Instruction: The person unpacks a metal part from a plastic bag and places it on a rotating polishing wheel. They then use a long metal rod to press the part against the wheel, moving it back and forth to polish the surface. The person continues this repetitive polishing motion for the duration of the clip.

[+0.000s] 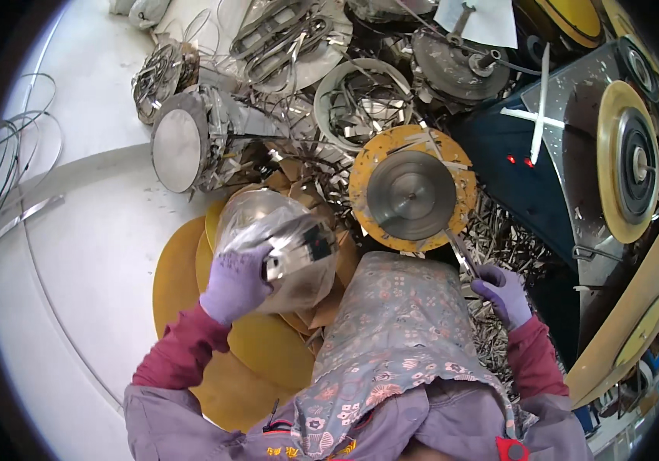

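Note:
My left hand point(239, 283), in a purple glove, is closed on the edge of a shiny, mirror-like metal piece point(310, 244). Clear plastic film point(251, 219), apparently a bag, lies around and under that piece. On the other side, my right hand point(503, 295), gloved in purple too, grips a thin metal bar point(461, 252). The bar's far end reaches the rim of a round grey metal disc point(411, 194). Beneath the disc sits a larger yellow ring plate point(364, 173) with metal scraps on it.
Flowered cloth point(399, 307) covers my lap. Yellow round boards point(180, 280) lean at my left. A bucket of scrap point(328, 115) and a wrapped cylinder point(178, 142) stand beyond. Metal shavings point(510, 238) pile up beside a dark machine point(506, 146) with a yellow-rimmed wheel point(612, 161).

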Available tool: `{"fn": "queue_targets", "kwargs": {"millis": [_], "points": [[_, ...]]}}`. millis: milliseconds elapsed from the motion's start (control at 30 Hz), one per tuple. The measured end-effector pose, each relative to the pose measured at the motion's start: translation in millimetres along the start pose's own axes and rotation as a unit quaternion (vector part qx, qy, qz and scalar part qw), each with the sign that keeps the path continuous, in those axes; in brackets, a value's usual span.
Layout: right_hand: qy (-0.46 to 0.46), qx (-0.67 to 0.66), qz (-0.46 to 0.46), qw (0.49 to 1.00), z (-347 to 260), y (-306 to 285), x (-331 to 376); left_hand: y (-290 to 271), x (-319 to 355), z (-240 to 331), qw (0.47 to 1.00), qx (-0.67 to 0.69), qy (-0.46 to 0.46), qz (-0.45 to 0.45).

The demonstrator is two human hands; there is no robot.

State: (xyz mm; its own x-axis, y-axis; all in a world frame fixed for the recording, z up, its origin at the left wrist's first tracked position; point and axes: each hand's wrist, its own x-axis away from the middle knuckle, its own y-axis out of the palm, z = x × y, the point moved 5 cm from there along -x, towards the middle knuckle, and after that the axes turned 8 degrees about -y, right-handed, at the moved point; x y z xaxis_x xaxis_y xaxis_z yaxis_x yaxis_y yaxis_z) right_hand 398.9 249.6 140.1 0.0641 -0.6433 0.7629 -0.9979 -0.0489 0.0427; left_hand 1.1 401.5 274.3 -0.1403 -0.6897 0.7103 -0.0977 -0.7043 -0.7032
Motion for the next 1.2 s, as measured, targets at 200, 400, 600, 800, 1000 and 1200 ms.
{"fn": "queue_targets", "kwargs": {"millis": [200, 400, 600, 800, 1000, 1200], "points": [[0.006, -0.002, 0.072, 0.997, 14, -33, 23, -2, -82, 53, 0.970, 0.057, 0.145, 0.186], [0.051, 0.069, 0.127, 0.988, 49, -71, 43, 80, -134, 134, 0.950, 0.127, 0.124, 0.257], [0.069, 0.127, 0.071, 0.987, 46, -64, 8, 228, -144, 186, 0.956, 0.056, 0.156, 0.244], [-0.119, 0.290, -0.026, 0.949, -49, -2, -40, 198, -141, 62, 0.900, 0.307, -0.130, 0.280], [-0.371, 0.472, -0.045, 0.799, -61, 77, -90, 265, -231, 40, 0.860, 0.455, -0.177, 0.147], [-0.384, 0.564, -0.073, 0.728, 44, 111, -167, 149, -204, -126, 0.764, 0.425, -0.295, 0.385]]}}
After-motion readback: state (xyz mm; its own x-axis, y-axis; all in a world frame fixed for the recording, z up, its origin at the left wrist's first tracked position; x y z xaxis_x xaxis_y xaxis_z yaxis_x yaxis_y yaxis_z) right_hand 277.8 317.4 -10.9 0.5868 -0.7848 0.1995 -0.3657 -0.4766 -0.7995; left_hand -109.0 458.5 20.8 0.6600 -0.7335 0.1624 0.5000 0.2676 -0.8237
